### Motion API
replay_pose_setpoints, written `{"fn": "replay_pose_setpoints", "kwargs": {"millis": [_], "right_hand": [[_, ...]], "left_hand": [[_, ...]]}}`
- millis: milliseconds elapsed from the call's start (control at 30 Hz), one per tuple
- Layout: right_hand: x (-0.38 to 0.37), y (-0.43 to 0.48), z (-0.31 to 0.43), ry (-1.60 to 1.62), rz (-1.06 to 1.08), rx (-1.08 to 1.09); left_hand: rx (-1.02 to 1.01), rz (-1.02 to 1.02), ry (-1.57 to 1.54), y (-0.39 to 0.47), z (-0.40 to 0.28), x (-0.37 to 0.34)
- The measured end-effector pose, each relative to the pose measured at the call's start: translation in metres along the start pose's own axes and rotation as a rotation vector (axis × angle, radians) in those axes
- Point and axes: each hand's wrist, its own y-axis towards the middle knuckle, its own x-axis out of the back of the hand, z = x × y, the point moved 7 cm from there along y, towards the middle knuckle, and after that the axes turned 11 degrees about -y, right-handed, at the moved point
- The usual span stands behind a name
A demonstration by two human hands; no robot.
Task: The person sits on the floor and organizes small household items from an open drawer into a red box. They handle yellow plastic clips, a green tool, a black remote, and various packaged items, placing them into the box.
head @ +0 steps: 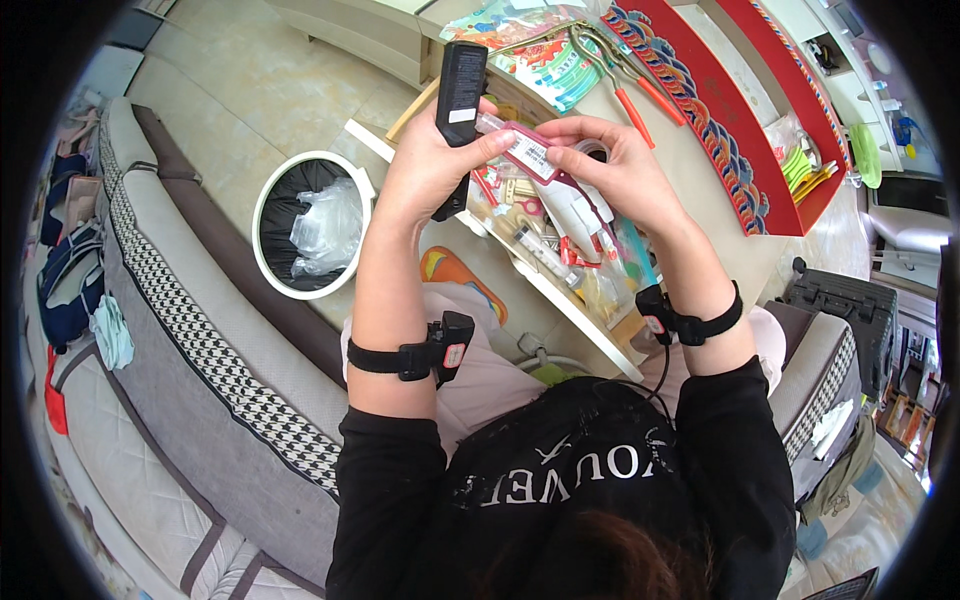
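Note:
My left hand (439, 161) is wrapped around a long black device (460, 82), perhaps a remote control, with a white label on it. The left thumb also pins one end of a small pink-red plastic item (531, 154) bearing a barcode label. On the other end of that item, my right hand (611, 161) pinches with thumb and fingers. Both hands are above an open drawer (574, 315) with a white front. Inside it lie a clear plastic syringe (546, 253), pink-handled scissors (530, 205), a white and dark red object (574, 214) and several packets.
Red-handled metal tongs (634, 116) and a printed plastic bag (551, 64) lie on the cabinet top, beside a long red box (720, 120). A lined waste bin (262, 259) with clear plastic stands left. An orange slipper (461, 276) is on the floor; a sofa (225, 360) runs along the left.

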Motion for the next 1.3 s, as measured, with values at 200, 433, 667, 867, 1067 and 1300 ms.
{"fn": "replay_pose_setpoints", "kwargs": {"millis": [200, 433, 667, 867, 1067, 1300], "right_hand": [[-0.0013, -0.0016, 0.0051, 0.013, 0.03, -0.075], [0.0005, -0.0007, 0.0105, -0.005, -0.008, -0.031], [0.0017, -0.0004, 0.0093, -0.03, -0.054, 0.019], [0.0027, -0.0017, 0.0095, -0.056, -0.061, 0.028], [0.0028, -0.0013, 0.0099, -0.06, -0.068, 0.06], [0.0022, -0.002, 0.0088, -0.051, -0.051, 0.034]], "left_hand": [[-0.056, -0.083, -0.094, 0.0017, -0.0023, 0.0053], [-0.054, -0.131, -0.104, 0.0008, -0.0045, 0.0097], [-0.082, -0.099, -0.101, 0.0011, -0.0058, 0.0084], [-0.089, -0.093, -0.079, 0.0023, -0.0055, 0.0079], [-0.089, -0.089, -0.093, 0.0026, -0.0043, 0.0078], [-0.094, -0.09, -0.085, 0.0037, -0.0032, 0.0086]]}}
